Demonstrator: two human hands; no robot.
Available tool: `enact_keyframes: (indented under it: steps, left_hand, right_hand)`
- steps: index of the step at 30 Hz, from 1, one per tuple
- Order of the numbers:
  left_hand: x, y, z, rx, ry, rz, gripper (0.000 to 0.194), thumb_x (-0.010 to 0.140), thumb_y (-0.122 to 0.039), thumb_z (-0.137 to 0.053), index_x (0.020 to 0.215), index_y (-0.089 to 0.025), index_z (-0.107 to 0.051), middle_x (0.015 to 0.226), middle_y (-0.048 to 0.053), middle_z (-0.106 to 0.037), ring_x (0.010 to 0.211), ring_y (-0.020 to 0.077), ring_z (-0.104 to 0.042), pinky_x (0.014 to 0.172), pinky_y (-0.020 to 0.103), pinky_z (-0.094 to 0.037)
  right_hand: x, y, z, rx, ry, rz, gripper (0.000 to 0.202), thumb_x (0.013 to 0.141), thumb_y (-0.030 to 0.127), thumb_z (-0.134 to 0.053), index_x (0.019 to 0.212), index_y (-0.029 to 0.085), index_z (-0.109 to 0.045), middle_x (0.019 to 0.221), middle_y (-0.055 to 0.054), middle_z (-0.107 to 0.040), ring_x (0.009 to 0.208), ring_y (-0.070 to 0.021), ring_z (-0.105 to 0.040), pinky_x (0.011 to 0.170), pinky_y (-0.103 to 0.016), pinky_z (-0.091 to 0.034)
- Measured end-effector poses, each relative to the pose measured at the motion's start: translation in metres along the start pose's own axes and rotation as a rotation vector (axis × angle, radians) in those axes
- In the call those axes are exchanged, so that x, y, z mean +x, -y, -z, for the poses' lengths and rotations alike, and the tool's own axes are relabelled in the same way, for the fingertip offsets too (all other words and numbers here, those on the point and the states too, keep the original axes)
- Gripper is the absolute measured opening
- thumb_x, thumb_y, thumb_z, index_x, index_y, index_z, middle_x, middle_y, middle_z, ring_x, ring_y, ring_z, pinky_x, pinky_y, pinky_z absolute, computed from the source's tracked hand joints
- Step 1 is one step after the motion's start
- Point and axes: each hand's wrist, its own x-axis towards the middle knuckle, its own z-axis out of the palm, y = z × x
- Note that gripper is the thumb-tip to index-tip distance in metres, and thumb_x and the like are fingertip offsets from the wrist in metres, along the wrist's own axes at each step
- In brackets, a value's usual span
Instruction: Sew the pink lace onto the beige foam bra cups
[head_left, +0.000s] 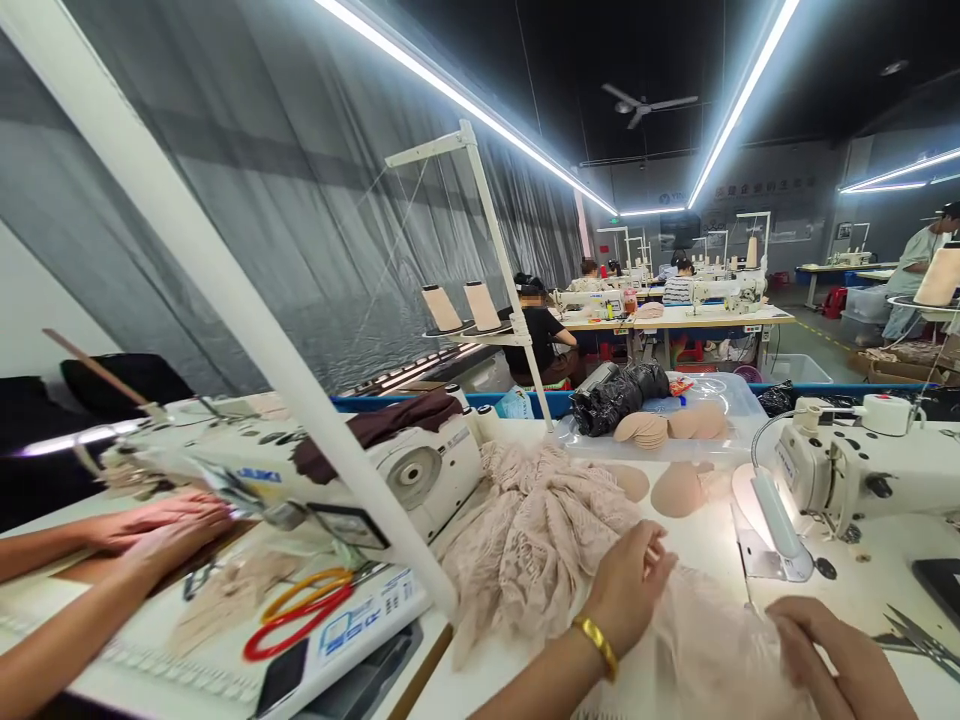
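Spanning the room's left side, a grey curtain (262, 200) hangs beyond the white table (712, 545). The sewing machine (277, 480) at left reads "JUKI" in blue. Sheer beige fabric (720, 640) lies on the table between the hands. The right hand (840, 655) touches its edge, the left hand (630, 585) curls beside it; whether either grips, I cannot tell.

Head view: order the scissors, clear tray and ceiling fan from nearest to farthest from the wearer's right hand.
1. Scissors: right of the right hand.
2. Clear tray: ahead, to the left.
3. Ceiling fan: far ahead, overhead.
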Motion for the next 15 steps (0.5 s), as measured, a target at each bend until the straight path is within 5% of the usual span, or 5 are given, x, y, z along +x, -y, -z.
enact_keyframes:
  steps: [3, 5, 10, 15]
  left_hand:
    - [0.043, -0.007, 0.001, 0.139, -0.01, -0.093, 0.036, 0.093, -0.027, -0.066, 0.128, -0.02, -0.064, 0.133, 0.013, -0.069, 0.126, 0.0317, -0.061, 0.114, 0.053, -0.043]
    - [0.07, -0.011, -0.005, 0.204, 0.011, -0.12, 0.039, 0.089, -0.02, -0.071, 0.127, -0.018, -0.066, 0.142, 0.016, -0.066, 0.137, 0.0344, -0.056, 0.121, 0.054, -0.037]
    - [0.108, -0.014, -0.019, 0.242, 0.037, -0.1, 0.021, 0.099, -0.036, -0.072, 0.103, -0.015, -0.07, 0.109, 0.008, -0.073, 0.109, 0.026, -0.068, 0.105, 0.051, -0.052]
    - [0.088, -0.028, 0.0, 0.062, -0.083, -0.046, 0.013, 0.099, -0.024, -0.055, 0.09, -0.019, -0.063, 0.093, 0.008, -0.07, 0.097, 0.0232, -0.068, 0.093, 0.039, -0.055]
  right_hand:
    - [0.014, -0.016, -0.004, 0.115, 0.126, -0.22, 0.043, 0.11, 0.059, -0.043, 0.091, 0.027, -0.065, 0.064, 0.004, -0.06, 0.057, -0.0173, -0.059, 0.056, -0.026, -0.048]
    - [0.021, -0.026, -0.007, 0.171, 0.15, -0.326, 0.049, 0.107, 0.066, -0.042, 0.085, 0.027, -0.063, 0.062, 0.005, -0.057, 0.057, -0.0183, -0.057, 0.057, -0.027, -0.046]
    - [0.028, -0.031, -0.008, 0.293, 0.157, -0.439, 0.051, 0.102, 0.071, -0.047, 0.084, 0.026, -0.063, 0.061, 0.005, -0.056, 0.061, -0.0201, -0.056, 0.062, -0.03, -0.043]
    - [0.033, -0.026, -0.003, 0.366, 0.151, -0.501, 0.053, 0.099, 0.073, -0.049, 0.079, 0.026, -0.062, 0.073, 0.0, -0.068, 0.069, -0.0222, -0.063, 0.066, -0.032, -0.047]
